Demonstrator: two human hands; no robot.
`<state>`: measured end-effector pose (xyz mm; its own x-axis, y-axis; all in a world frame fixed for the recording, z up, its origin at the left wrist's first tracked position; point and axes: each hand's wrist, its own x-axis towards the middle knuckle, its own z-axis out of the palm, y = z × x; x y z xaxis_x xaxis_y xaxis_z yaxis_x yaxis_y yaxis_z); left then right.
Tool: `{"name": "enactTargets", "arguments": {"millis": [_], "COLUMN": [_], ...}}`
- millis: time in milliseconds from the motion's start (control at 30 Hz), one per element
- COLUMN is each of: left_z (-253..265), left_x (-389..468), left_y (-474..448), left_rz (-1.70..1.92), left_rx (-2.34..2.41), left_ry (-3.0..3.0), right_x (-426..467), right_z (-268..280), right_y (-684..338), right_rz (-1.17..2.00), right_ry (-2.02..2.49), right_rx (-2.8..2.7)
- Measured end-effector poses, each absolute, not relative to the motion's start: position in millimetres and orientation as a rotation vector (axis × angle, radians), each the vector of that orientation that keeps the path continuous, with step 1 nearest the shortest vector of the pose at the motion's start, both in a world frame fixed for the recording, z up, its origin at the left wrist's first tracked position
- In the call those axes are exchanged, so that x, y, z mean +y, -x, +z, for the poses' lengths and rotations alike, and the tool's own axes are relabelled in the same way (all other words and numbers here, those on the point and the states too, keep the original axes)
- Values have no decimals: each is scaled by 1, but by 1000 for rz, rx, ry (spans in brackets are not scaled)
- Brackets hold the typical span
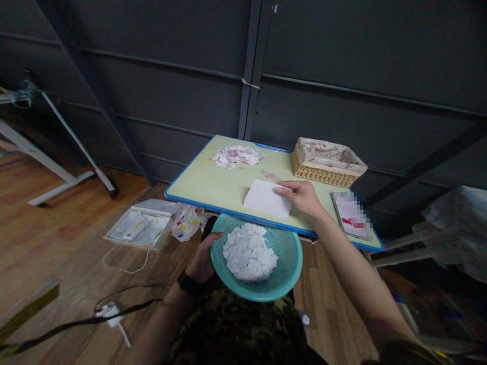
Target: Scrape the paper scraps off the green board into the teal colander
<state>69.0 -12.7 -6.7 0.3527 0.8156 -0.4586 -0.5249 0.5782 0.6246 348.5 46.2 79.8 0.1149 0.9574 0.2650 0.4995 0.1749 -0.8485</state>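
Observation:
My left hand [204,258] grips the left rim of a teal plastic colander [287,253], its thumb over the edge and the other fingers hidden beneath. Torn bits of white paper [249,253] lie heaped in the colander, which sits over my lap by the table's front edge. Above the table, my right hand [302,195] pinches the right side of a white sheet of paper [266,198] between thumb and fingers. Farther back on the pale yellow table [201,175] is a loose pile of white and pink paper scraps [238,156].
A lined wicker basket [327,165] stands at the table's back right. Toward the right edge lies a flat booklet-like item [350,213], partly pixelated. On the floor at left are an open white box [139,225], a plastic bag [186,223] and a power strip [110,314] with cables.

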Motion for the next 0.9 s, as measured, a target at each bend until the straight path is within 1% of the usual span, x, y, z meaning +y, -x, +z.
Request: {"name": "enactTargets", "arguments": {"millis": [267, 433, 600, 900], "left_z": [4, 3, 3, 0], "left_x": [-13, -10, -7, -6], "left_y": [-61, -55, -51, -51], "left_rz": [940, 969, 967, 911], "left_rx": [890, 876, 862, 862], "left_ry": [-468, -449, -372, -389], "right_x": [103, 115, 107, 69], "right_z": [88, 94, 84, 72], "right_y": [-308, -327, -352, -340], "right_rz": [847, 674, 595, 769], "right_ry": [1294, 1297, 1406, 1418], "right_rx": [-1560, -1473, -1477, -1473]}}
